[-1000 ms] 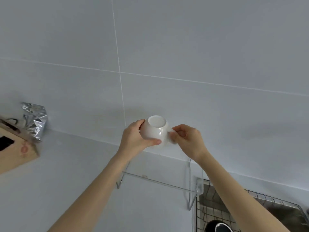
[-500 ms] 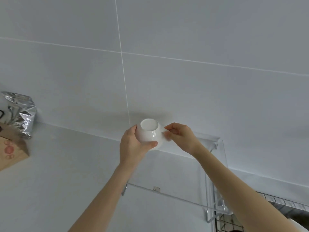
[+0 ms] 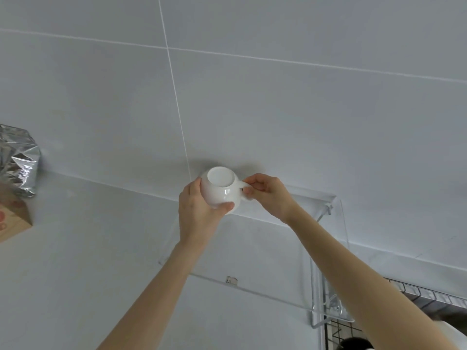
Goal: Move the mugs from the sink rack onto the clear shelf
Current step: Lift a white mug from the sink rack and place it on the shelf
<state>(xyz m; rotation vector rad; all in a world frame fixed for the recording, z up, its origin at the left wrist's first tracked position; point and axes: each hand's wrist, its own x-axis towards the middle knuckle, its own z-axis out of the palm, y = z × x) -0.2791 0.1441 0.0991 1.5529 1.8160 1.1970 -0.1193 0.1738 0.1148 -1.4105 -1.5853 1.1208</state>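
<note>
A round white mug [image 3: 222, 189] is held upside down, its flat base facing me, over the back left part of the clear acrylic shelf [image 3: 265, 291]. My left hand [image 3: 199, 208] wraps the mug's body from the left. My right hand [image 3: 269, 194] pinches the mug's handle on its right side. I cannot tell whether the mug's rim touches the shelf. The wire sink rack [image 3: 429, 296] shows at the lower right, with a dark round object [image 3: 353, 344] at the bottom edge.
A crumpled silver foil bag [image 3: 19, 160] and a brown cardboard box [image 3: 12, 218] stand at the far left on the white counter. A grey tiled wall rises right behind the shelf. The shelf's right side panel stands beside the rack.
The view has tilted up, and the sink rack has slid toward the lower right. Both hands have kept hold of the mug, which now sits further back over the shelf, near the wall.
</note>
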